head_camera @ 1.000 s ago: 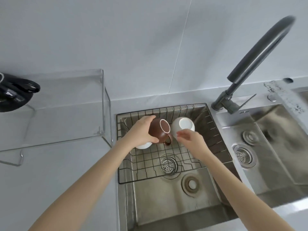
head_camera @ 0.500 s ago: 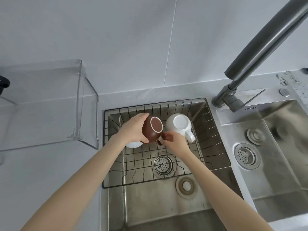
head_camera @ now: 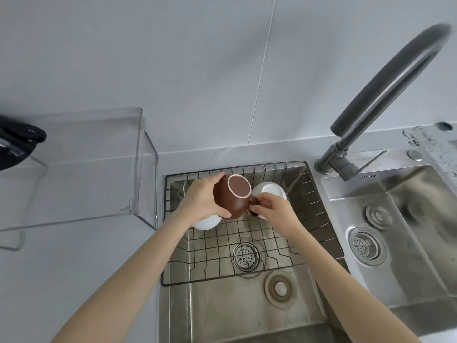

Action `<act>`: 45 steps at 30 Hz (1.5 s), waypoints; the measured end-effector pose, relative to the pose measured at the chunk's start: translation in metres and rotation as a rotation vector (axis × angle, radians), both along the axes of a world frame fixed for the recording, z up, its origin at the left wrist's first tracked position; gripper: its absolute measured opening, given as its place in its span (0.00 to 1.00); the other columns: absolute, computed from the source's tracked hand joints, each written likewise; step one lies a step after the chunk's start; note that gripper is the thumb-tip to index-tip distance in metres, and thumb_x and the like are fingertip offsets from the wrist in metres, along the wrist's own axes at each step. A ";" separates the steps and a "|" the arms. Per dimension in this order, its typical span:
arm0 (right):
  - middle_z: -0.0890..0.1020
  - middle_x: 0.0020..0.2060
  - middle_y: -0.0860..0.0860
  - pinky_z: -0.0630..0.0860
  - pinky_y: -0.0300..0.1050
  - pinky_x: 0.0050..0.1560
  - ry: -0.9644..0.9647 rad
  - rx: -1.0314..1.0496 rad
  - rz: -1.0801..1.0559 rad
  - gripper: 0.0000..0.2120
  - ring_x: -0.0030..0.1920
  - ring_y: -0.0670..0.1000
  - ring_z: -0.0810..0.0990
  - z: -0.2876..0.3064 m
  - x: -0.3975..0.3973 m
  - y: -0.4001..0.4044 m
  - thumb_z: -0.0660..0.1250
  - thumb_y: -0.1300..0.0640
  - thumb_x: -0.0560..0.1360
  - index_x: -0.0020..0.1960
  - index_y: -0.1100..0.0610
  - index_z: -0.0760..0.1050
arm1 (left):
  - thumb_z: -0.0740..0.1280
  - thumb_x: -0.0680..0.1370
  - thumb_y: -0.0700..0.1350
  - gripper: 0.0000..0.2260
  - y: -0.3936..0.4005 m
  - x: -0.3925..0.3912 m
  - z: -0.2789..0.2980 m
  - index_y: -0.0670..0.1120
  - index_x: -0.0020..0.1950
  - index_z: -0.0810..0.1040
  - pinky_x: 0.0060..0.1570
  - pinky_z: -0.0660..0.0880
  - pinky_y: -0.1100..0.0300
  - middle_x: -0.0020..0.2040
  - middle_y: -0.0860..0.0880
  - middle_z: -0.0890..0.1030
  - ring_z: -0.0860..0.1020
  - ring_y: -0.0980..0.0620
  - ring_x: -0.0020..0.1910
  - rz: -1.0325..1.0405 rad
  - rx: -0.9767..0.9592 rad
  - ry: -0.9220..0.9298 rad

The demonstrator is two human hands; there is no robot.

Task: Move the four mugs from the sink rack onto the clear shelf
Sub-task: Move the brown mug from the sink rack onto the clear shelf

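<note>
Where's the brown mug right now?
Head view, centre: the brown mug is held over the sink rack between both hands, left hand, right hand.

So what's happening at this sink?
A person is lifting a brown mug over the wire rack in the sink. The left hand grips its body and the right hand pinches its handle. Two white mugs show in the rack: one behind the right hand, another under the left. The clear shelf on the left holds no mugs yet.
</note>
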State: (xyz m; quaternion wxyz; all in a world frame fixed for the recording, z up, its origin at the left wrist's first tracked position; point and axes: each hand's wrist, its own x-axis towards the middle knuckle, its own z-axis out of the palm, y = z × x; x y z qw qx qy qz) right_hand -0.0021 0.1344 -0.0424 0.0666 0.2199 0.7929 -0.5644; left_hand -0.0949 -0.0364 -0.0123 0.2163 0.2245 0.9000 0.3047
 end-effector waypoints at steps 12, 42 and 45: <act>0.83 0.26 0.41 0.76 0.28 0.39 0.393 0.007 0.131 0.11 0.33 0.43 0.81 0.166 -0.033 -0.060 0.71 0.64 0.67 0.34 0.48 0.78 | 0.81 0.56 0.44 0.42 -0.089 0.007 0.135 0.52 0.67 0.67 0.54 0.67 0.66 0.50 0.60 0.74 0.74 0.57 0.52 0.240 0.395 0.192; 0.82 0.31 0.49 0.69 0.22 0.30 0.305 0.000 0.324 0.04 0.27 0.36 0.77 0.137 -0.125 -0.351 0.71 0.64 0.67 0.40 0.57 0.79 | 0.80 0.49 0.46 0.47 -0.382 -0.054 0.096 0.48 0.66 0.69 0.67 0.69 0.55 0.61 0.52 0.77 0.75 0.54 0.61 0.426 0.382 -0.004; 0.83 0.32 0.52 0.70 0.23 0.31 0.290 -0.010 0.324 0.04 0.27 0.37 0.78 0.132 -0.126 -0.354 0.71 0.64 0.67 0.39 0.56 0.79 | 0.80 0.54 0.35 0.43 -0.386 -0.055 0.090 0.48 0.67 0.68 0.62 0.68 0.60 0.56 0.53 0.77 0.75 0.54 0.59 0.435 0.397 -0.005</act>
